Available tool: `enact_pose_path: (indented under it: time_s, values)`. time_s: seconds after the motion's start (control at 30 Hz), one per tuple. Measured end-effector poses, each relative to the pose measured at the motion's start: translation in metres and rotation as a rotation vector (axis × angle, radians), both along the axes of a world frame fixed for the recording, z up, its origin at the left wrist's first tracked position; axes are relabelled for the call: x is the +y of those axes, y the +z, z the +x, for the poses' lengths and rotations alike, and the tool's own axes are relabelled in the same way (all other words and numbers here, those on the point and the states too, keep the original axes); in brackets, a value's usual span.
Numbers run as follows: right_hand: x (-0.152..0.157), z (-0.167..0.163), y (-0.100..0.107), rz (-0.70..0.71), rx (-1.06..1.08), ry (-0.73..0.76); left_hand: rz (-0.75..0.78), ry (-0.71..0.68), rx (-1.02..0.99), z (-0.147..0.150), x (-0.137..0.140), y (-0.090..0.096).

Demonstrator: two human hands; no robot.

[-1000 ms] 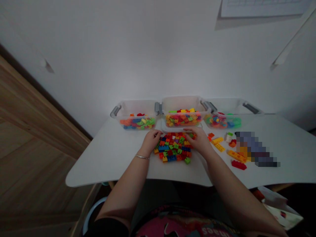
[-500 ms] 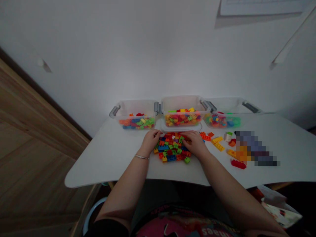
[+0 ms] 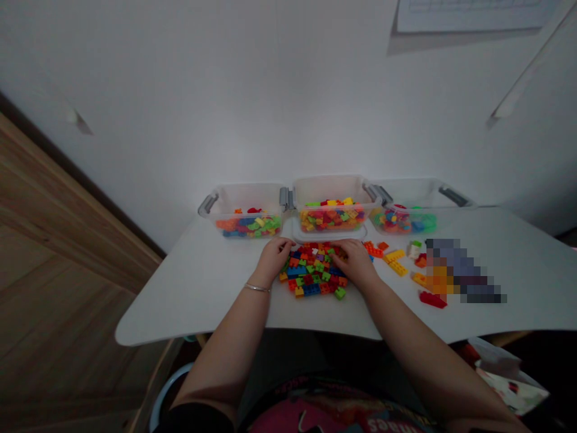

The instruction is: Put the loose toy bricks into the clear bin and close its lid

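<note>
The left bin (image 3: 247, 196) is standing beyond the left hand (image 3: 276, 257), whose thumb and fingers are bending close together beside the brick pile (image 3: 311, 278); whether they are pinching anything, I cannot tell. The pile is lying between both grips, the middle bin (image 3: 328, 187) standing beyond it. The right hand (image 3: 355, 261) is curving over the pile's right side, its hold hidden. Yellow bricks (image 3: 395, 263) are lying just right of that grip, the right bin (image 3: 412, 191) standing beyond them.

Wht paper (image 3: 473, 15) w/ faint lines on wall (image 3: 252, 102), upper R; wood panel (image 3: 54, 288) far L; pale-blue curved rim (image 3: 158, 397) below bench (image 3: 193, 300), L; bag (image 3: 514, 388) lower R.
</note>
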State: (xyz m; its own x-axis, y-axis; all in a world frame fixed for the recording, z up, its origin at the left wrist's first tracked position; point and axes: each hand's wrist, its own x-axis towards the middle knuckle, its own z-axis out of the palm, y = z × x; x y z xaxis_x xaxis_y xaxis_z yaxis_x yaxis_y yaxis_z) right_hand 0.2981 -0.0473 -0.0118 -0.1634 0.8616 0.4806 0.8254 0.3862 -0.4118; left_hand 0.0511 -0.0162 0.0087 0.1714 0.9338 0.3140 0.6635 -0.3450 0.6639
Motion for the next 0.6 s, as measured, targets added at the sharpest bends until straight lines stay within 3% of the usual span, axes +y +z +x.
enact_pose_path:
  time_s: [0.23, 0.6]
  values:
    - [0.0017, -0.0004, -0.0038, 0.003, 0.026, -0.024, 0.008, -0.004, -0.003, -0.0002, -0.0004, -0.0002]
    - [0.0022, 0.0047, -0.0032, 0.070, 0.343, -0.176, 0.003, -0.016, 0.000, -0.0013, -0.0004, 0.0016]
